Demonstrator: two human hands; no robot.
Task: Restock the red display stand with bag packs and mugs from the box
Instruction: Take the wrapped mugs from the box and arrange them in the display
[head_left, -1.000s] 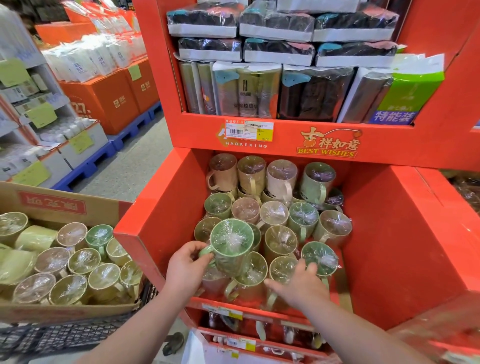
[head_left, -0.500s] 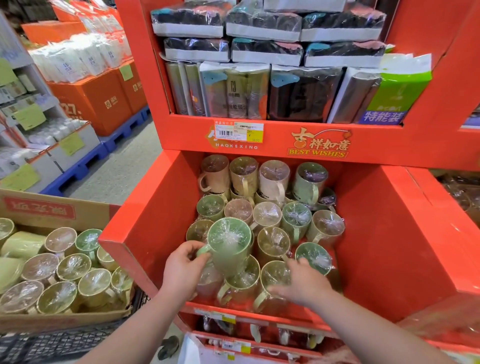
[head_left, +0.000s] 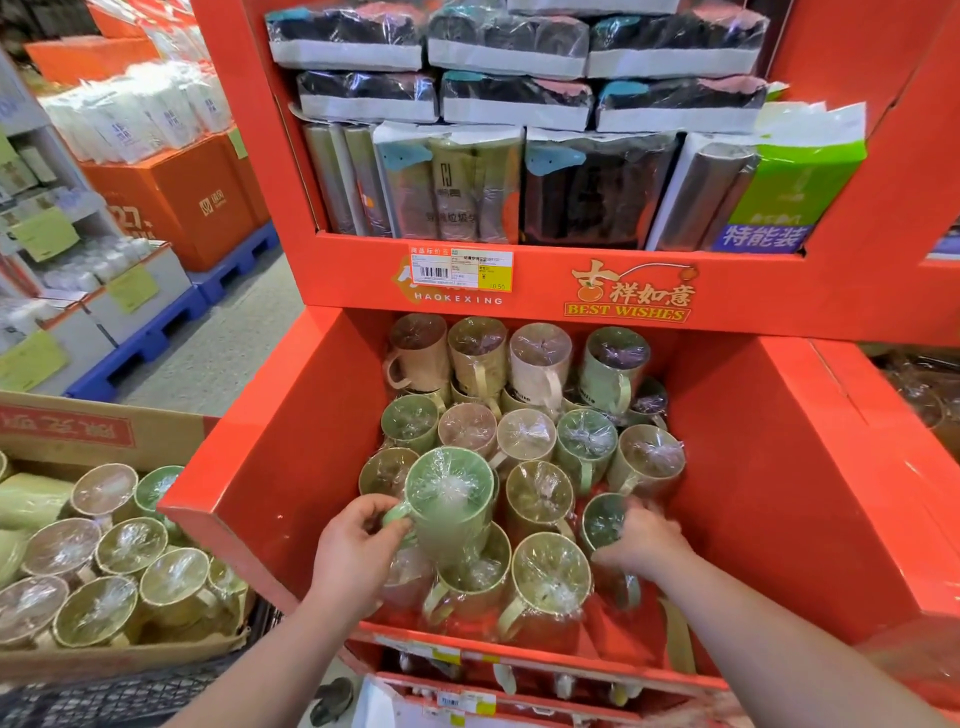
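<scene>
Your L hand (head_left: 358, 551) pinches the handle of a light green mug (head_left: 449, 496), thumb on top & fingers curled under. That mug is tilted, film-wrapped mouth facing you, over the front-left corner of the lower bin of the red display stand (head_left: 270, 467). Can't tell if it rests on the ones beneath.

Your R hand (head_left: 641, 543) is on a darker green mug (head_left: 602, 522) at the bin's front right, fingers curled vs. its rim & side. They're blurred, so can't tell whether it's a real grip or just a touch.

The rest of the stocked mugs (head_left: 524, 436) fill the bin in rows btw. your hands & the back wall, all wrapped, mouths angled up. The back row has four w/ handles showing: pinkish, yellowish, white, green.

On the shelf above, the bag packs (head_left: 514, 98) lie flat in two layers, w/ more packs upright below them. A green-and-white pack (head_left: 800, 176) stands at the right end. A price tag (head_left: 461, 267) is stuck on the shelf's front lip.

The box (head_left: 104, 431) sits just beside the stand on your left, holding boxed mugs (head_left: 122, 545) packed close together. It sits on a black mesh basket (head_left: 104, 696)
</scene>
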